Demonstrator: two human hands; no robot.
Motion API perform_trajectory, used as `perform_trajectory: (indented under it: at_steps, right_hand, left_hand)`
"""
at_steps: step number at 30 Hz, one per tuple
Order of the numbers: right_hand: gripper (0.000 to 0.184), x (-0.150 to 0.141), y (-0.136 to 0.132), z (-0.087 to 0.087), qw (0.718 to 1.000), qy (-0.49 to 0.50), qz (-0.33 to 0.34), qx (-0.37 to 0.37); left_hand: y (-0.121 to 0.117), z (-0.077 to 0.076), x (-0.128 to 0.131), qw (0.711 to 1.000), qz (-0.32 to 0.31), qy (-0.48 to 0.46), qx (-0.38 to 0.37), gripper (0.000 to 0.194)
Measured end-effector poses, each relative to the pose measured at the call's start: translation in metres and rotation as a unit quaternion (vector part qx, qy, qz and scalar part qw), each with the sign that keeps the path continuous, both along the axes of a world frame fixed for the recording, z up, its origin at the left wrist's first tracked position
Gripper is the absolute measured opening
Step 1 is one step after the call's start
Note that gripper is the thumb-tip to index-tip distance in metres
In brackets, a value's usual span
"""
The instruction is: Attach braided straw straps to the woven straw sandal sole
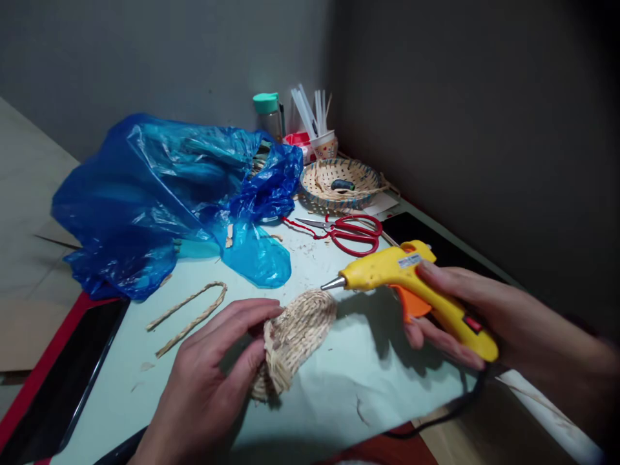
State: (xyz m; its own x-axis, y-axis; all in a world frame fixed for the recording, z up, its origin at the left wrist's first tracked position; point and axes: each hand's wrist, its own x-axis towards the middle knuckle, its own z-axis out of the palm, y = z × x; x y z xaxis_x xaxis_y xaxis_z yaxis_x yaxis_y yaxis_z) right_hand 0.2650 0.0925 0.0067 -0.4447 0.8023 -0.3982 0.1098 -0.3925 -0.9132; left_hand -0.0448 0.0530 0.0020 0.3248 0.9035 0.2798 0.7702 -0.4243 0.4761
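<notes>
My left hand (213, 361) pinches the near-left edge of a small woven straw piece (305, 323), shaped from coiled braid like a slipper or sole. Its underside and the fingertips behind it are partly hidden. In my right hand (455, 303) is a yellow hot glue gun (382, 268), held by the handle with fingers by the orange trigger (411, 302). The metal nozzle points left, at or just above the far rim of the straw piece; whether they touch I cannot tell. A bent length of braided straw cord (194, 316) lies left of my left hand.
Red-handled scissors (356, 232) lie beyond the glue gun. Behind them stand a woven basket (339, 184), a paper cup (324, 145) of glue sticks and a green-lidded bottle (267, 113). A big blue plastic bag (159, 187) covers the back left. The gun's black cable (445, 413) trails at front right.
</notes>
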Motion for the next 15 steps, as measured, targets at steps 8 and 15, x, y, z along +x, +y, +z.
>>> perform_trajectory:
  at_steps: [8,15]
  right_hand:
    - [0.059,0.007,0.0,-0.022,0.998,-0.025,-0.05,-0.005]
    - [0.053,0.005,0.015,-0.026,0.999,0.035,-0.025,-0.007]
  left_hand:
    - [-0.011,-0.013,0.007,0.997,0.008,-0.07,0.027,0.031]
    - [-0.013,-0.016,0.011,0.996,0.029,-0.082,-0.003,0.031]
